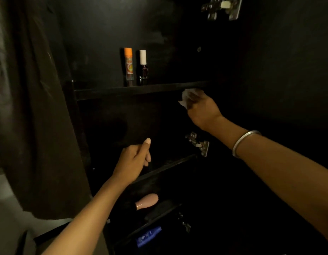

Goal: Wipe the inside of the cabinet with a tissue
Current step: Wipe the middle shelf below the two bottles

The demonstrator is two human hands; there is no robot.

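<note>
Wiping step: the right hand (pixel 201 109) presses a crumpled white tissue (pixel 187 97) against the front edge of the upper black shelf (pixel 141 90), near its right end.
Right grip: fingers curled round the tissue, holding it bunched.
Left grip: the left hand (pixel 133 161) hangs in front of the dark compartment below, fingers curled, thumb up, grasping nothing.
Cabinet: a black cabinet (pixel 108 37), dim inside, with metal hinges on the right side.
On the upper shelf: an orange-capped tube (pixel 128 64) and a small dark bottle with a white cap (pixel 143 64), upright, just beside each other, well left of the tissue.
Lower down: a pale pink bottle (pixel 147 201) lying on its side; a blue tube (pixel 149 236) below it.
Doing it well: probably sweep along the shelf with flat, even pressure, and lift the two bottles aside so they are not toppled.
</note>
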